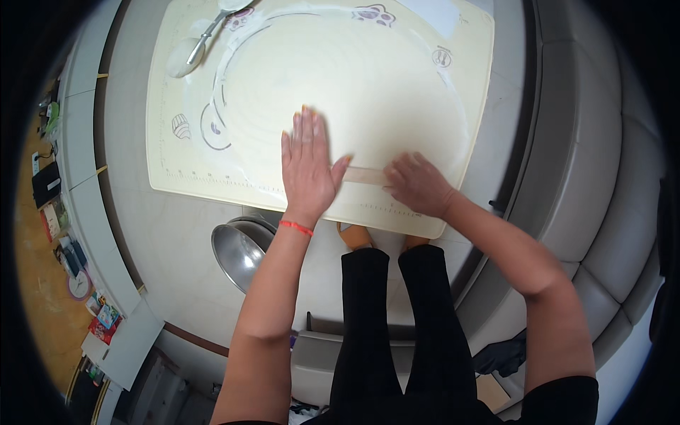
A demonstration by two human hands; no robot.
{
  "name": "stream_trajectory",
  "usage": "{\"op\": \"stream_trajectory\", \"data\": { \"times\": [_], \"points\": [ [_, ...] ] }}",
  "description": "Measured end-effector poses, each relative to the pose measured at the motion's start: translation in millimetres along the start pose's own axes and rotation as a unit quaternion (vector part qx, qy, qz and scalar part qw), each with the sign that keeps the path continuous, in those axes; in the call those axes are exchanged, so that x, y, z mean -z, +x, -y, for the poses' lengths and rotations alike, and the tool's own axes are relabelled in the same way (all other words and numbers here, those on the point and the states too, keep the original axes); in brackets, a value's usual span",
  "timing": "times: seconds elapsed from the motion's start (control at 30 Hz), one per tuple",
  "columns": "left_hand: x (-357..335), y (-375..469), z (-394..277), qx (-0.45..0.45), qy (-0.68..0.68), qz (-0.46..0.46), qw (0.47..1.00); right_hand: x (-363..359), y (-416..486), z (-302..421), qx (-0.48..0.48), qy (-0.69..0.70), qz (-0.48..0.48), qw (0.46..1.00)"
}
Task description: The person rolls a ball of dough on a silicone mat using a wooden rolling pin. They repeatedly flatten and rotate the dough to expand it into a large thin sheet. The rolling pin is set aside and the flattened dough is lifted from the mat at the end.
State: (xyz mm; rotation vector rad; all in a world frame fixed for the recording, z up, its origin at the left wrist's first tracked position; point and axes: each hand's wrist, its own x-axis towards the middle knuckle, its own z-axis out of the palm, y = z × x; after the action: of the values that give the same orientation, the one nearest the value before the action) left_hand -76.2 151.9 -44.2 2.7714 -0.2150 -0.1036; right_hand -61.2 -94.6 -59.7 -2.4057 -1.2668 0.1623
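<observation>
A broad, thin sheet of pale dough [329, 74] covers much of a cream-coloured pastry mat [164, 154] with printed rulers and paw drawings. My left hand [307, 162] lies flat, palm down, over the near part of the dough, with its thumb spread. A wooden rolling pin [365, 175] runs between my two hands. Its right part is under my right hand [417, 180], which is slightly blurred and has its fingers curled over the pin. The pin's left end meets my left thumb and palm; whether it continues beneath them is hidden.
A metal spoon [208, 33] rests by a pale rounded lump [183, 59] at the mat's far left. Steel bowls [239, 252] stand on the floor below the near edge. A grey sofa [574, 133] runs along the right, and a white cabinet [90, 138] along the left.
</observation>
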Motion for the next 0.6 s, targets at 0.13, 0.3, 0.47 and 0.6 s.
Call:
{"op": "stream_trajectory", "data": {
  "times": [0.13,0.3,0.47,0.6],
  "points": [
    [-3,-63,0,0.000,0.006,0.060,0.998,-19,-19,31,0.008,-0.037,-0.066,0.997],
    [10,-114,3,-0.011,-0.022,0.127,0.992,-30,-26,62,-0.011,-0.033,-0.065,0.997],
    [36,-97,-8,0.023,-0.201,0.044,0.978,-8,-32,47,-0.012,0.037,-0.031,0.999],
    [24,-12,-26,0.040,-0.061,-0.073,0.995,27,-25,-16,0.024,-0.023,-0.054,0.998]
  ]
}}
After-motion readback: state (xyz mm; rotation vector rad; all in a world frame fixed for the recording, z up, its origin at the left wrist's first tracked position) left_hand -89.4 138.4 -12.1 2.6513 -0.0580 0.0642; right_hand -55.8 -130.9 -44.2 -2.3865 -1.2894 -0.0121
